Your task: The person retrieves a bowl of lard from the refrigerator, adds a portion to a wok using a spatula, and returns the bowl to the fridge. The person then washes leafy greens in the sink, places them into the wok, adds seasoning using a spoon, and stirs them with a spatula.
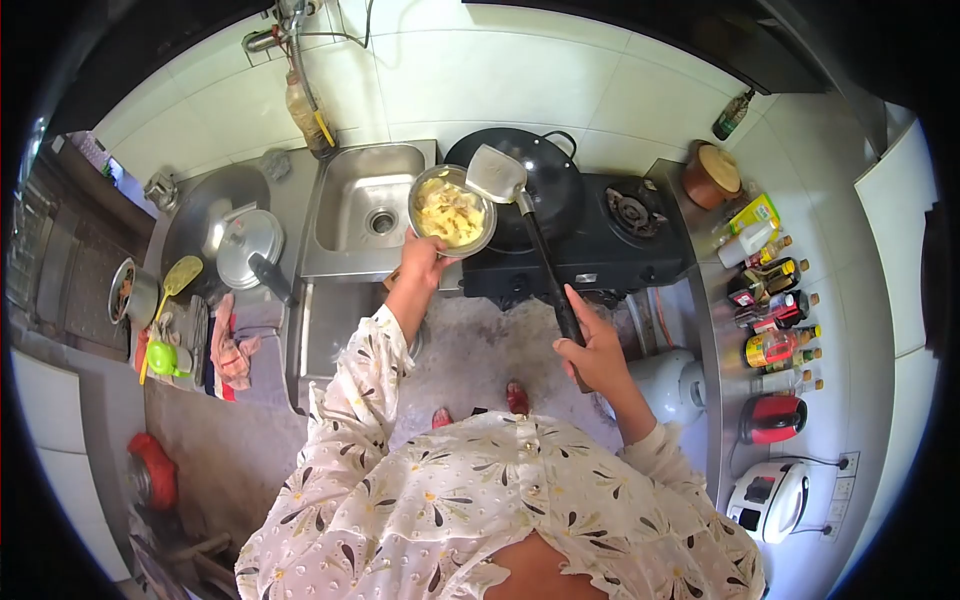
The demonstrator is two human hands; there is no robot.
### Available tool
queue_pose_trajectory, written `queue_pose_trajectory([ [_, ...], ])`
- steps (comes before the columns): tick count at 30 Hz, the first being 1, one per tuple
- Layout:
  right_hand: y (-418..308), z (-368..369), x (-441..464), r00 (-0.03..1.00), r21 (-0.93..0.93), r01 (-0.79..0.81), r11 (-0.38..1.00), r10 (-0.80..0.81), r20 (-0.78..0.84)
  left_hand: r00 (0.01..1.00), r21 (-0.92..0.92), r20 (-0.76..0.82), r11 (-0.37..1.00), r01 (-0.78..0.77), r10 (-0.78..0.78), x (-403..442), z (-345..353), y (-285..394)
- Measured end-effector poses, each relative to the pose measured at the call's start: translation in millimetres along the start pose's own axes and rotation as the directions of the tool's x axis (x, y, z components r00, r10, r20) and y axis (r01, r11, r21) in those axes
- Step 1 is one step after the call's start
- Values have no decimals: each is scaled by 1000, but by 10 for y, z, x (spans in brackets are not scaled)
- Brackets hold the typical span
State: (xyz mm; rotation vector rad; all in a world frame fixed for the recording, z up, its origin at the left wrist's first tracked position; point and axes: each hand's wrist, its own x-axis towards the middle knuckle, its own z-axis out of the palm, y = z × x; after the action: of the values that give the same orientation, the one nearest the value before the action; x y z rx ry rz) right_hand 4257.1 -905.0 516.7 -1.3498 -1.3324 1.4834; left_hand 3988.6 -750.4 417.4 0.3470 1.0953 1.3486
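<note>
My left hand point(425, 262) grips the near rim of a round metal bowl point(489, 230). Yellow pieces of food, perhaps scrambled egg point(448, 212), fill the bowl. My right hand point(596, 350) is wrapped round the dark handle of a wok spatula point(497, 175). Its wide metal blade is over the bowl's upper right edge; whether the two touch I cannot tell. Behind the blade, a black wok point(550, 190) sits on the left side of the gas stove point(590, 262). The blade and bowl hide part of the wok.
Left of the bowl is a steel sink point(335, 215). A lidded pressure cooker point(250, 250) and a yellow slotted spoon point(182, 275) lie farther left. To the right are a bare burner point(637, 208), a brown pot point(708, 178) and several bottles point(770, 347). A gas cylinder point(668, 385) stands below.
</note>
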Motion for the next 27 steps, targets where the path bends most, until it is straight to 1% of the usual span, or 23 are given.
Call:
queue_pose_trajectory([
  [1,31,15,8,1000,-6,8,1000,-8,-2,1000,21,-18,1000,5,-4,-43,41,3],
  [4,97,47,20,1000,-79,25,997,-26,-16,999,111,17,993,35,-37,-40,66,-75],
  [7,142,74,7,999,-186,38,982,-44,-31,992,36,119,998,44,-48,-114,110,-112],
  [10,145,98,-36,991,-309,117,944,-132,-28,986,35,145,997,73,-77,-120,111,-130],
  [13,196,108,-29,986,-320,166,933,-166,29,985,24,153,996,82,-84,-85,38,-121],
  [16,116,64,-93,991,-294,131,947,-132,16,988,73,141,996,60,-70,-117,24,-61],
  [19,130,-19,-111,935,-415,312,855,-354,-25,998,157,57,987,-10,1,-166,61,-9],
  [22,-53,-111,-171,998,-317,42,947,-56,-36,995,324,48,941,-97,86,-104,31,-7],
  [25,-26,-167,-119,994,-257,92,962,-102,-29,989,321,52,935,-149,139,-171,50,19],
  [27,-95,-187,-114,996,-258,74,963,-83,-26,982,348,28,919,-185,187,-169,37,4],
])
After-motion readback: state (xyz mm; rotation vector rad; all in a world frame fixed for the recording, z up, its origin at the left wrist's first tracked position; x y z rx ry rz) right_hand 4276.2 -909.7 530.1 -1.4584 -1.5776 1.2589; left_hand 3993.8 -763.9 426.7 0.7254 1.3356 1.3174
